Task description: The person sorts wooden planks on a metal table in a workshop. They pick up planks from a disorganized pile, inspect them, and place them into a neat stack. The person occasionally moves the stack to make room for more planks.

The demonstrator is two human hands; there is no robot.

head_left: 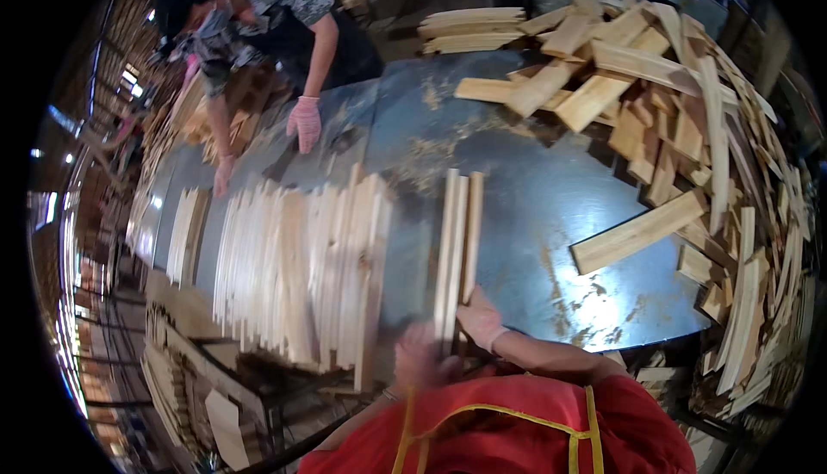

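A narrow bundle of a few pale wooden slats (455, 241) stands on edge in front of me on the metal table, running away from my body. My right hand (483, 321), in a pinkish work glove, closes on the near end of the slats from their right side. At the left of that same end is my left hand (420, 355), smeared by motion, so its fingers cannot be made out. To the left, apart from the bundle, a wide row of wooden slats (297, 267) lies packed side by side.
The metal table (517, 164) carries scattered sawdust. A single board (639, 231) lies at right, beside a large heap of loose boards (663, 121). Across the table at far left a co-worker (267, 30) in pink gloves leans over a small slat stack (187, 235).
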